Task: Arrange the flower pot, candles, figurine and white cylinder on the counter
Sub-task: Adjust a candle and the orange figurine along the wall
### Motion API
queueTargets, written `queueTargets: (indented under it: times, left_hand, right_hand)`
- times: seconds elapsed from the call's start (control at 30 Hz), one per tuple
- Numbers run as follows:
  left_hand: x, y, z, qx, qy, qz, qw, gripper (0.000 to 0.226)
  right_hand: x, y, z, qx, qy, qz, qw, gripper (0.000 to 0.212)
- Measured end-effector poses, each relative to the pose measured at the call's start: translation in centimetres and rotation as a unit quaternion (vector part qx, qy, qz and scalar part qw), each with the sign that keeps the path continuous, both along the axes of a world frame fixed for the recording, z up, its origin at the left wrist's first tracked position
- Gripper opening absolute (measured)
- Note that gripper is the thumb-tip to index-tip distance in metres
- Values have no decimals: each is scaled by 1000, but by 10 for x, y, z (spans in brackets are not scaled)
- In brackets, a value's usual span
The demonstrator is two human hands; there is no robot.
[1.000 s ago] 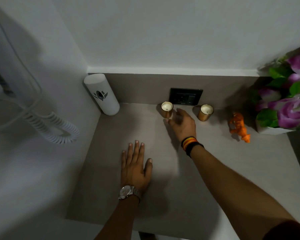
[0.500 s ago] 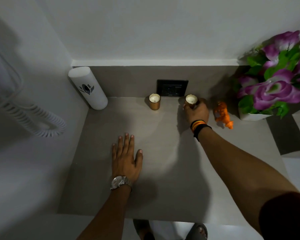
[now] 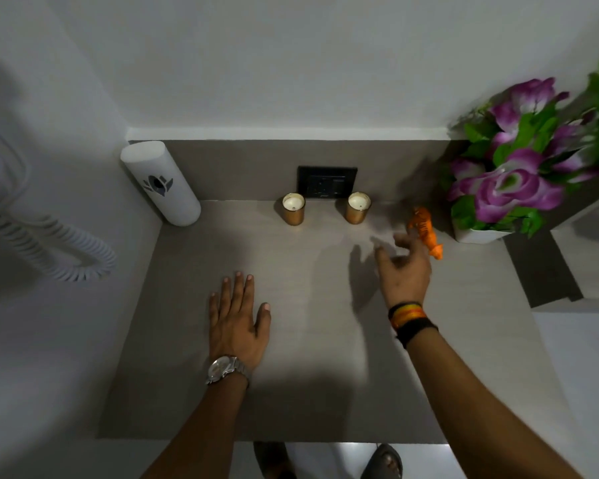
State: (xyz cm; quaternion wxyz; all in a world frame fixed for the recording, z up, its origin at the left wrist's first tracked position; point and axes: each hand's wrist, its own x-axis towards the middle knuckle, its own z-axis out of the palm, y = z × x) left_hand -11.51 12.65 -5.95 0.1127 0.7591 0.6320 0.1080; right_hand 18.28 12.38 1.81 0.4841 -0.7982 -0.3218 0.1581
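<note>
The figurine [image 3: 426, 233], a small orange animal, stands on the grey counter [image 3: 308, 357] just beyond the fingertips of the person's right hand [image 3: 403, 271], which hovers above the surface with fingers loosely spread and curled, holding nothing. Nearest the viewer, to the left of that reaching hand, the left hand [image 3: 237, 323] lies flat on the counter, fingers extended and empty. The step in hand appears to be picking up the figurine; the next move likely calls for closing thumb and fingers around its narrow body without tipping it. Farther back and left of the reaching hand, two candles [image 3: 293, 209] [image 3: 358, 207] in copper-coloured cups hold pale wax, standing apart in front of a black wall socket [image 3: 327, 183]. Right of the figurine, a white flower pot [image 3: 478, 235] holds purple flowers and green leaves. Far left in the corner stands the white cylinder [image 3: 161, 183].
</note>
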Motion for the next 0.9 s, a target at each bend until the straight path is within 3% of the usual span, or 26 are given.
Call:
queueTargets:
  times: [0.07, 0.13, 0.3, 0.43, 0.63, 0.9]
  left_hand:
    - [1, 1, 0, 3, -3, 1, 1000, 71]
    - [1, 1, 0, 5, -7, 4, 1000, 71]
    - [2, 2, -3, 7, 16, 9, 1000, 72]
    - [0, 3, -5, 3, 33, 3, 999, 73]
    - [1, 3, -4, 5, 27, 3, 1000, 72]
    - [2, -1, -1, 8, 2, 0, 1000, 69]
  right_hand:
    - [13, -34, 4, 13, -48, -58, 997, 31]
    - [33, -48, 5, -6, -57, -105, 993, 39]
    - [76, -21, 2, -106, -25, -33, 994, 69]
    - [82, 2, 10, -105, 19, -59, 993, 61]
    - [82, 6, 5, -108, 9, -44, 993, 55]
    - [118, -47, 1, -41, 7, -91, 995, 50]
